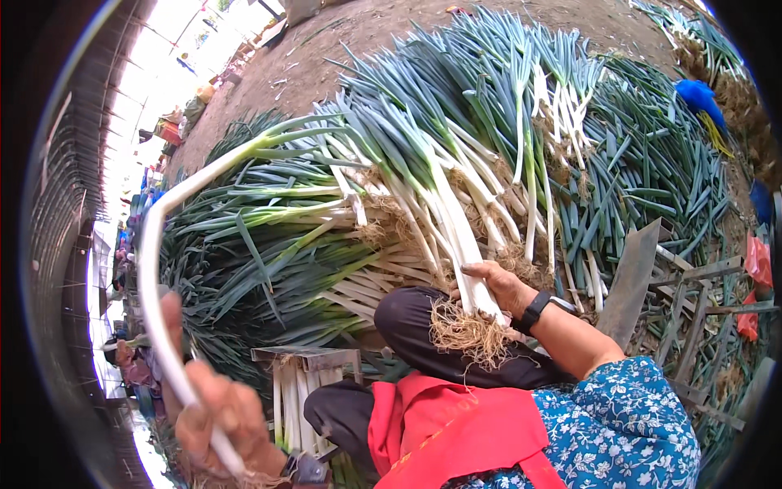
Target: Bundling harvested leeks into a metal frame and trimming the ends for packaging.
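**At four o'clock, leek bunch (450, 208) in right hand (503, 289)**

In the head view, its fingers close round the white shanks (464, 244) just above the roots (476, 336). Toward half past seven, the blurred left hand (220, 403) curls around a single leek (149, 269). Likely light, firm and smooth; leaves (415, 134) could crease, so grip the shanks.

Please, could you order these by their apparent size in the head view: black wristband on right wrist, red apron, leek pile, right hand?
From largest to smallest:
1. Leek pile
2. Red apron
3. Right hand
4. Black wristband

The apron's nearness may enlarge it.
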`<state>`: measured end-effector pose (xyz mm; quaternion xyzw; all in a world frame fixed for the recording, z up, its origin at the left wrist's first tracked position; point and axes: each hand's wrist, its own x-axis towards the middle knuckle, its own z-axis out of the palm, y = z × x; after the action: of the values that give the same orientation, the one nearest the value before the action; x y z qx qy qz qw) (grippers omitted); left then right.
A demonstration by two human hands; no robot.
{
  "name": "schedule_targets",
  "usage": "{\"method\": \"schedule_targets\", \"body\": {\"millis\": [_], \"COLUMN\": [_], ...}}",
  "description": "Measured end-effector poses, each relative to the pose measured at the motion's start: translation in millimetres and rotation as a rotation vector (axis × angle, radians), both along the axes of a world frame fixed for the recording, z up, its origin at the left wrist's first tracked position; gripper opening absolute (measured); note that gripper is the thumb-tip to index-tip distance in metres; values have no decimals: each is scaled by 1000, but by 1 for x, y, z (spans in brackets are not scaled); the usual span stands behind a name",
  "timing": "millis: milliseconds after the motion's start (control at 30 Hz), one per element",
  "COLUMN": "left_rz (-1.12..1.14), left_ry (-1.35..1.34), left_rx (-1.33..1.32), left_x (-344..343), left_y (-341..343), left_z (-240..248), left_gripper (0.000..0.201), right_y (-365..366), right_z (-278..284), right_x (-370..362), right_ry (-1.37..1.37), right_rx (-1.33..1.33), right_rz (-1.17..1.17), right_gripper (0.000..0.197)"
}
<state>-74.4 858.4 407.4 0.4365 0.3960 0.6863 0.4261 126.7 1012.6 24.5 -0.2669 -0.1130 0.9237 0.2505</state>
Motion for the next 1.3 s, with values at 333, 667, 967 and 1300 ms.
{"method": "schedule_targets", "body": {"millis": [333,667,967,1300], "left_rz": [-66,-64,-92,338], "left_ry": [599,920,84,174], "left_rx": [252,-357,-686,-106], "left_x": [146,80,47,-13], "left_y": [149,259,209,21], "left_z": [-9,-246,-329,-168], "left_gripper": [43,84,83,89], "right_y": [8,12,-54,-164], "right_z": [5,44,145,229], "right_x": [19,38,-5,-61], "right_ry": [20,-62,-99,-144], "right_rx": [29,229,88,790], "right_rz": [-13,-72,15,241], "right_gripper": [29,44,43,69]}}
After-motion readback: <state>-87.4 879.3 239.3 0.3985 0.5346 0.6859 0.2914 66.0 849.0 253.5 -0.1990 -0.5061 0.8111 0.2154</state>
